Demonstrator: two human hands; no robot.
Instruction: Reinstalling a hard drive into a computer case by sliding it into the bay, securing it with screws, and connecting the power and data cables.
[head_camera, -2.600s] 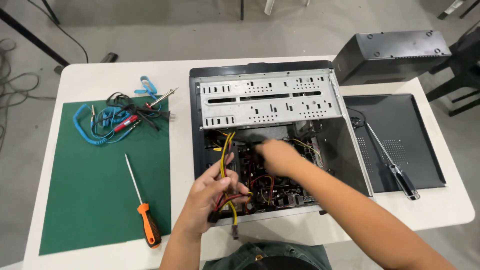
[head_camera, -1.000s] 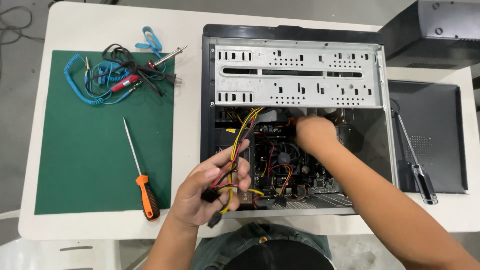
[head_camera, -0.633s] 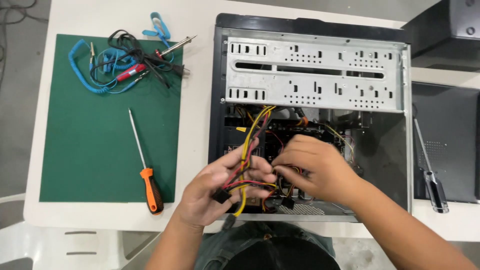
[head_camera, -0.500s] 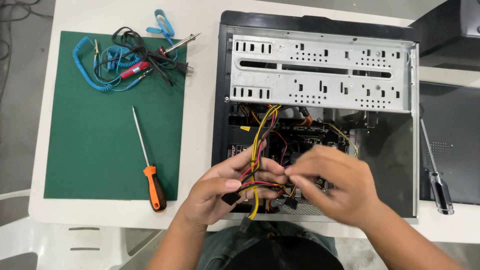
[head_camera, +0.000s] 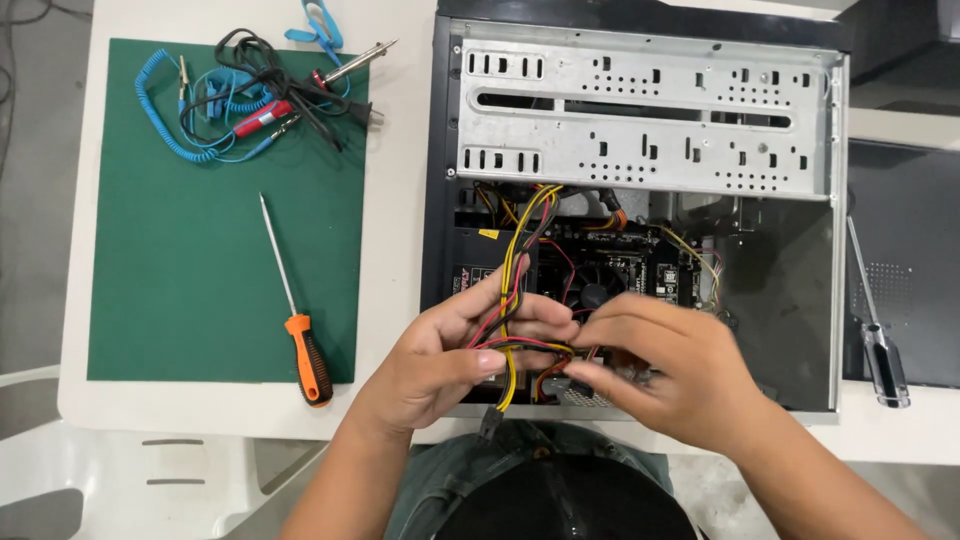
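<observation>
Between the curled fingers of the left hand (head_camera: 440, 355) and pinching right hand (head_camera: 665, 370), a wire bundle (head_camera: 515, 300) rises from the open computer case (head_camera: 640, 130); tugging might loosen hidden connections.

Both bare forearms reaching up from the bottom edge, left hand (head_camera: 450, 350) palm-up with fingers curled closed, right hand (head_camera: 665, 375) knuckles up, fingertips pinched, the two hands touching at centre
</observation>
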